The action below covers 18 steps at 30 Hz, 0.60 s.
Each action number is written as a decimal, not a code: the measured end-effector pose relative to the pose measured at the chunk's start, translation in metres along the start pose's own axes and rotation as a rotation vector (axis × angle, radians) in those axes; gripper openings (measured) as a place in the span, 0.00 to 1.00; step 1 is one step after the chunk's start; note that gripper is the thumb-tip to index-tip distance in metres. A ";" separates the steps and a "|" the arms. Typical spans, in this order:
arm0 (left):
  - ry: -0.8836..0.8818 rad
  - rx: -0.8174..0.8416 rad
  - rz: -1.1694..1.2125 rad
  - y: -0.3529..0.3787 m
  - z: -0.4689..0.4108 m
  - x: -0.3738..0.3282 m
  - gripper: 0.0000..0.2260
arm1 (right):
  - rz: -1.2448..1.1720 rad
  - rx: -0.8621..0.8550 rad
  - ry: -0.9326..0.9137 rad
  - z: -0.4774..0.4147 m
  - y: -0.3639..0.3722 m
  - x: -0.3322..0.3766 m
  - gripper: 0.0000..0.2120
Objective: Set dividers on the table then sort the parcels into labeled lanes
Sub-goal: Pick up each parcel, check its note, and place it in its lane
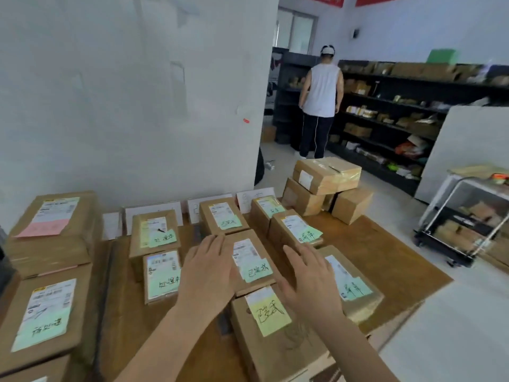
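Several brown cardboard parcels with shipping labels and green or yellow notes lie in rows on the table (385,252). My left hand (210,268) lies flat with straight fingers on the left side of the middle parcel (254,261). My right hand (308,279) hovers with spread fingers between that parcel and the right parcel (355,285). A parcel with a yellow note (271,315) sits nearest, under my wrists. White label cards (154,216) stand along the table's far edge by the wall.
A stack of bigger parcels (44,271) fills the left side. Three stacked boxes (325,186) sit at the far right corner. A person (321,100) stands with their back turned at dark shelves (399,111). A cart (465,219) is at right.
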<state>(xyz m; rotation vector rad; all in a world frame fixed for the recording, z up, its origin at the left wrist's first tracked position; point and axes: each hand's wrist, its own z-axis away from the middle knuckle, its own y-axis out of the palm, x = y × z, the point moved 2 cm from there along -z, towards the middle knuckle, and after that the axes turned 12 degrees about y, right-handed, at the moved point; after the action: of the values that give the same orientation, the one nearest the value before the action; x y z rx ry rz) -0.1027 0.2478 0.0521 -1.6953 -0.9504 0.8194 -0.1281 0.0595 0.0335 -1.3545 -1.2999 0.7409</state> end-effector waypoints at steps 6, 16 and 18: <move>0.080 0.053 0.022 0.020 -0.017 -0.080 0.26 | 0.029 -0.004 0.094 0.013 -0.020 -0.086 0.26; 0.193 0.066 0.005 0.042 -0.078 -0.158 0.27 | -0.004 0.087 0.204 -0.016 -0.031 -0.179 0.29; 0.202 0.071 0.001 0.050 -0.096 -0.169 0.26 | 0.003 0.094 0.200 -0.031 -0.028 -0.196 0.29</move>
<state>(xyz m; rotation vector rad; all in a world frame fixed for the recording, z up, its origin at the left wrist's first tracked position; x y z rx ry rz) -0.0882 0.0474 0.0458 -1.6816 -0.7737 0.6608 -0.1487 -0.1391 0.0224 -1.3196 -1.0923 0.6432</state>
